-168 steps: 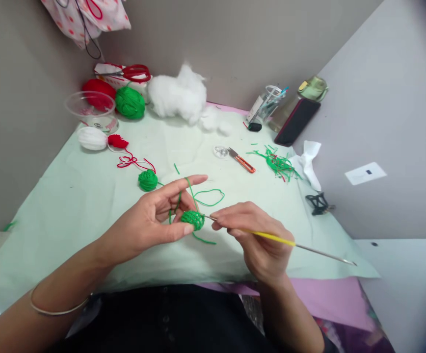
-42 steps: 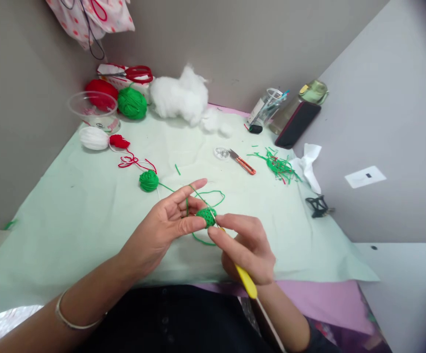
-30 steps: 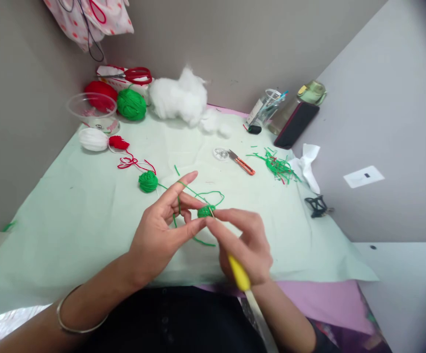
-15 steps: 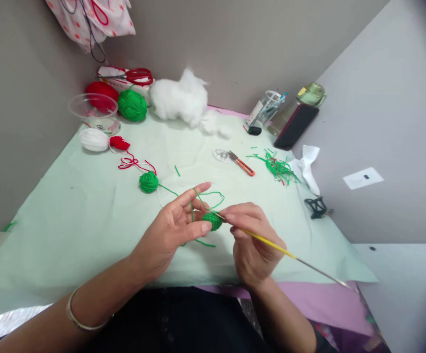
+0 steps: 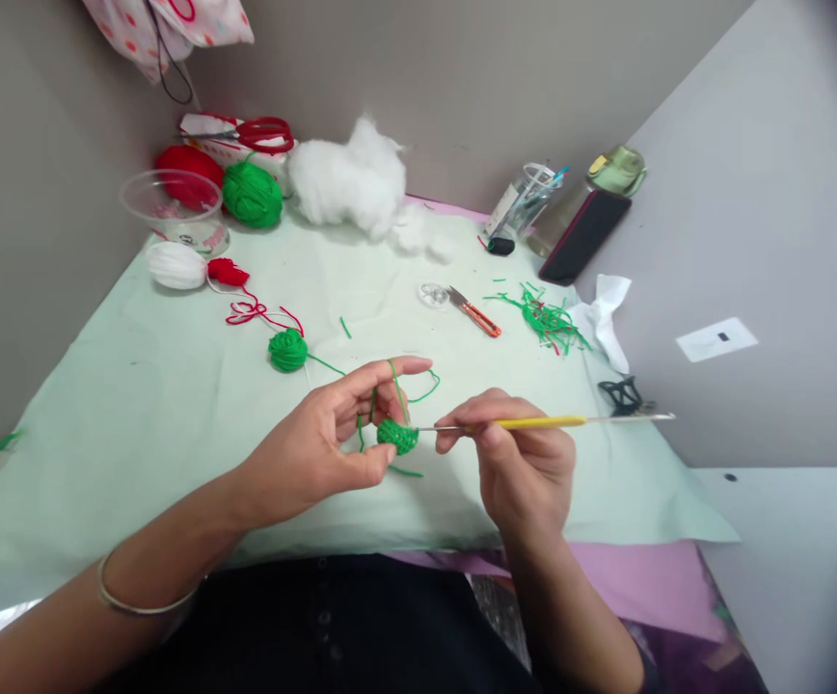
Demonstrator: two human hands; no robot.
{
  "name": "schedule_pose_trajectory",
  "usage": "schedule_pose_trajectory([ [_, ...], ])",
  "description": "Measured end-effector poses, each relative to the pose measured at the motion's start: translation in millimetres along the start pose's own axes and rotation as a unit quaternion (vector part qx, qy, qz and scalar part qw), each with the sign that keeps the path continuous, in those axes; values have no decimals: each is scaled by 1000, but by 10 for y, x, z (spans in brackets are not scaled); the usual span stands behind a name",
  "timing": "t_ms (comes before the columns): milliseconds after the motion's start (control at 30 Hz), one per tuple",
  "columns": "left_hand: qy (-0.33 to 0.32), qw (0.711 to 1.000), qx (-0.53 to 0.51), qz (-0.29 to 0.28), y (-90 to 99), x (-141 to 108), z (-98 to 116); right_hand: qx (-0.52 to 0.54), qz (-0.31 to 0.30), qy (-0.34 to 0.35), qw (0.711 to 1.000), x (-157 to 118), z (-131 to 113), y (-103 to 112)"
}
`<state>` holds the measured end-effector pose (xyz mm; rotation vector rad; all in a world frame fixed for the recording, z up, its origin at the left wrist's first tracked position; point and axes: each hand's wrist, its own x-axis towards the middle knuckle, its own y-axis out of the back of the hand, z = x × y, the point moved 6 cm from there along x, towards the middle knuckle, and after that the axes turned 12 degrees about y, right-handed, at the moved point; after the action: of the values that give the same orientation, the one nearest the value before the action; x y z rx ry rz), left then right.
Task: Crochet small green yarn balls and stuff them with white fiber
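Observation:
My left hand (image 5: 342, 434) pinches a small green crocheted piece (image 5: 398, 437) between thumb and fingers. Green yarn passes over its raised index finger down to the piece. In my right hand (image 5: 520, 453) is a crochet hook (image 5: 541, 423) with a yellow grip, held like a pencil and nearly level. Its metal tip meets the upper right edge of the crocheted piece; the very end is too small to make out. A small green yarn ball (image 5: 288, 350) lies left of my left hand, with a strand running toward it.
Orange thread snips (image 5: 477, 313) lie beyond my hands beside a small round clear case (image 5: 433, 295). Green yarn scraps (image 5: 549, 318) are heaped to the right. A phone (image 5: 584, 236) leans near the bottle. White stuffing (image 5: 350, 178), a green skein (image 5: 252, 195) and red scissors (image 5: 263, 135) sit at the back.
My right hand has moved slightly right, and the hook has swung from a downward slant to nearly level. The crocheted piece has shifted left with my left hand.

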<state>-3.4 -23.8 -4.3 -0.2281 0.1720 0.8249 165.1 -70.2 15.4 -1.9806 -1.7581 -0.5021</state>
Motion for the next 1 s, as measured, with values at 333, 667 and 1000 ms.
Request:
schedule_pose_trajectory([
  [333, -42, 977, 209, 0, 75, -31, 182, 35, 34, -109, 993, -19, 145, -11],
  [667, 48, 993, -73, -79, 25, 6, -86, 113, 0, -105, 988, 55, 114, -23],
  [1000, 74, 958, -245, -131, -91, 57, -116, 96, 0, -41, 995, 57, 121, -17],
])
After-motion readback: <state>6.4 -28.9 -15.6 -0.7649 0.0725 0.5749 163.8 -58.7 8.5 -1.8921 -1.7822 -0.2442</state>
